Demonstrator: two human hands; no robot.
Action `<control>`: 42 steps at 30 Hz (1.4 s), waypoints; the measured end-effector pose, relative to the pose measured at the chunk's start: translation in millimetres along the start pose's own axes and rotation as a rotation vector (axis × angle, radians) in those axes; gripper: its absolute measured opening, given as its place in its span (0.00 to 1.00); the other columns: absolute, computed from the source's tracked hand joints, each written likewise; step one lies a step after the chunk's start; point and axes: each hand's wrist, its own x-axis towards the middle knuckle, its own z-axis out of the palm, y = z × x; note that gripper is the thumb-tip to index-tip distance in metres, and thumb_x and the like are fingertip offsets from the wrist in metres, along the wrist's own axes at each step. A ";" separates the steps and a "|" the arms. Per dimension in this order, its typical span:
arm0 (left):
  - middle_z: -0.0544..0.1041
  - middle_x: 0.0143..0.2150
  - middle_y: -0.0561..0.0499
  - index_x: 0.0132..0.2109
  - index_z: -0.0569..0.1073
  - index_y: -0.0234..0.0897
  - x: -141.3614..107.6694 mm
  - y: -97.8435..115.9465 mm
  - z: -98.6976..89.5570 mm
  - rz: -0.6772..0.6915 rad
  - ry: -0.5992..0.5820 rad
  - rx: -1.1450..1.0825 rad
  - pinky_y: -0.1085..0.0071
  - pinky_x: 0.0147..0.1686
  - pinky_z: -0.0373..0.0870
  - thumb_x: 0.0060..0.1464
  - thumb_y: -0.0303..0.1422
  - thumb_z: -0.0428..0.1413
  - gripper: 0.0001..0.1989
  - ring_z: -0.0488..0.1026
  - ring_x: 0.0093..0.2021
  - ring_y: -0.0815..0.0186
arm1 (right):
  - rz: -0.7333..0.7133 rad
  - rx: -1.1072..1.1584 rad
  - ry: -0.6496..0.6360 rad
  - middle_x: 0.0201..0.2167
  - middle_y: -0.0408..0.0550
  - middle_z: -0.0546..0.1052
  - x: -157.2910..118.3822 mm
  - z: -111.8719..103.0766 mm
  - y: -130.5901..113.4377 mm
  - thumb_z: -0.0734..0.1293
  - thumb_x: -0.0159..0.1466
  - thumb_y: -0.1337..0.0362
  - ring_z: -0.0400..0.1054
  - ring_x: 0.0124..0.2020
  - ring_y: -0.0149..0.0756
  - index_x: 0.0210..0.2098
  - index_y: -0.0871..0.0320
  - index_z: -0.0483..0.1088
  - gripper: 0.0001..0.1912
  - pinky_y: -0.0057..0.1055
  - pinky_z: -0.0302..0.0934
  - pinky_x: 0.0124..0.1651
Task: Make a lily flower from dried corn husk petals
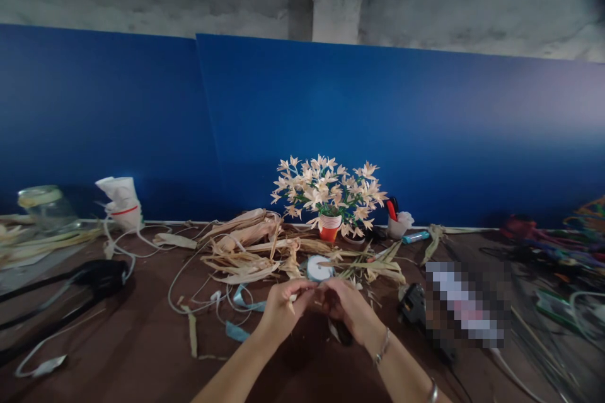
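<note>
My left hand [283, 312] is closed, with a small pale piece of corn husk [292, 303] sticking out between its fingers. Close against it, my right hand [347, 305] is pinched shut, and the fingertips of both hands meet. Whatever lies between those fingertips is too small to make out. Just beyond the hands is a round white spool [320, 267] with a pale blue rim. A dark object with a shiny part [341, 331] shows below my right hand; its kind is unclear.
Dried corn husks [246, 242] lie piled behind my hands. A red-and-white pot of husk flowers [329, 227] stands by the blue partition [378, 113]. A glass jar [50, 211], white cables [179, 277], a black plug [413, 305], a blurred-out strip [466, 305] and tangled wires surround the work area.
</note>
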 end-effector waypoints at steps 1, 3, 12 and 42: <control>0.78 0.32 0.49 0.33 0.76 0.36 0.6 0.6 0.2 -0.011 0.025 -0.010 0.72 0.35 0.68 0.46 0.30 0.52 0.08 0.73 0.33 0.64 | -0.083 -0.060 0.010 0.17 0.41 0.67 -0.3 0.9 -1.0 0.61 0.51 0.63 0.57 0.18 0.25 0.21 0.61 0.67 0.08 0.20 0.46 0.19; 0.78 0.32 0.48 0.32 0.76 0.36 1.5 1.3 1.2 -0.033 0.064 -0.022 0.71 0.35 0.69 0.46 0.30 0.53 0.08 0.74 0.33 0.64 | -0.279 -0.246 0.027 0.20 0.41 0.69 -0.5 1.9 -1.5 0.62 0.51 0.63 0.60 0.21 0.26 0.24 0.60 0.69 0.07 0.21 0.50 0.21; 0.77 0.28 0.50 0.30 0.75 0.35 -0.6 -0.7 2.9 -0.044 0.041 0.070 0.74 0.32 0.67 0.46 0.29 0.51 0.08 0.72 0.29 0.66 | -0.711 -0.949 0.183 0.21 0.43 0.69 -4.0 -0.9 3.6 0.59 0.55 0.68 0.60 0.24 0.29 0.22 0.59 0.67 0.08 0.23 0.52 0.28; 0.67 0.18 0.54 0.20 0.68 0.34 -6.2 -1.4 20.7 -0.197 0.153 0.232 0.78 0.23 0.57 0.43 0.26 0.48 0.08 0.62 0.22 0.71 | -0.808 -1.170 0.142 0.24 0.46 0.68 -4.4 -0.4 4.1 0.58 0.56 0.72 0.60 0.29 0.34 0.23 0.58 0.65 0.08 0.28 0.52 0.33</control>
